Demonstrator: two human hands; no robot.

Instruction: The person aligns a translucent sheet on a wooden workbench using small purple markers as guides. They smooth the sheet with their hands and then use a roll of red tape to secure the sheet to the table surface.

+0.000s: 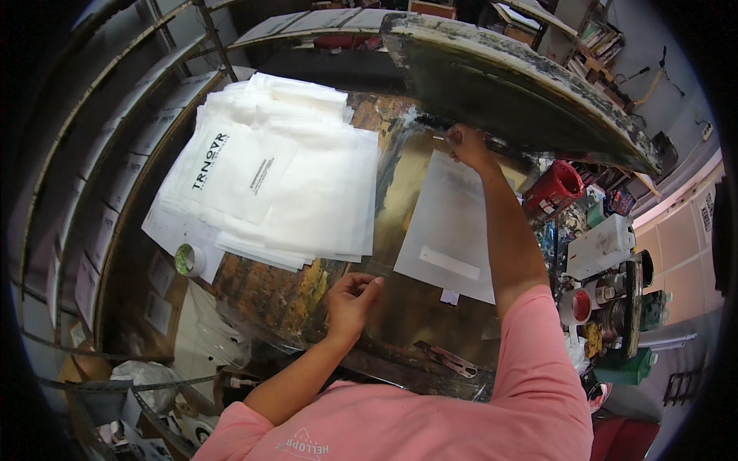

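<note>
A frosted plastic bag (442, 223) lies flat on the dark worktable (384, 307), with a pale strip near its lower end. At its far end my right hand (466, 146) is closed, fingertips pinched at the bag's top edge; the fingers partly cover that corner. My left hand (352, 306) hovers by the table's near side, fingers curled and thumb close to them, with nothing seen in it. To its upper left is a large, uneven stack of white printed bags (300, 184). Above my right hand, a big screen-printing frame (515, 92) stands tilted up.
A box cutter (450, 359) lies near the table's front edge. Right of the bag stand a red tub (555, 188), a white container (603, 247) and paint pots. A tape roll (189, 260) sits at the stack's lower left. Drying racks (115, 192) line the left.
</note>
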